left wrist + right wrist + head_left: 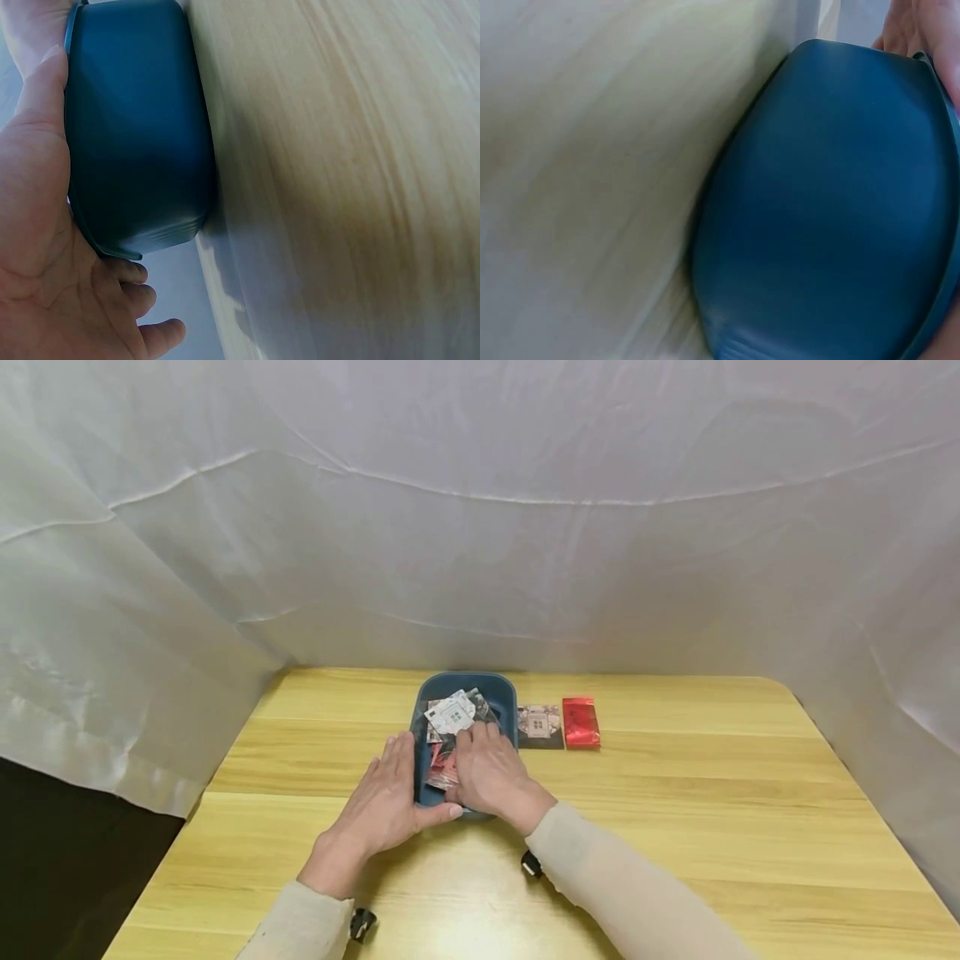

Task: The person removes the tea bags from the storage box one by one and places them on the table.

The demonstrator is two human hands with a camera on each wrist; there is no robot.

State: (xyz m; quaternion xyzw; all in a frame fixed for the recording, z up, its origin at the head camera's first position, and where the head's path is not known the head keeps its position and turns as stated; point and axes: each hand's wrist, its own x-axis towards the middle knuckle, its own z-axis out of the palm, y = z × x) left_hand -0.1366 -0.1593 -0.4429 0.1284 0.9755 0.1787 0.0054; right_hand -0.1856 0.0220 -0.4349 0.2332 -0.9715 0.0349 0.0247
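A deep blue plastic bin (468,681) stands on the table with several small flat packets in it. On top lies a packet with a white label (452,713), and red packets (441,770) show below it. My left hand (378,802) rests along the bin's left rim, fingers straight and thumb across the near corner. The left wrist view shows its palm against the side of the bin (135,127). My right hand (495,772) reaches into the bin with bent fingers among the packets. Its fingertips are hidden, and I cannot tell whether they pinch one.
Just right of the bin, a dark packet with a patterned label (540,728) lies flat on the wooden table (712,827). Beside it is a shiny red packet (581,722). A pale curtain (525,568) hangs behind the table and along both sides.
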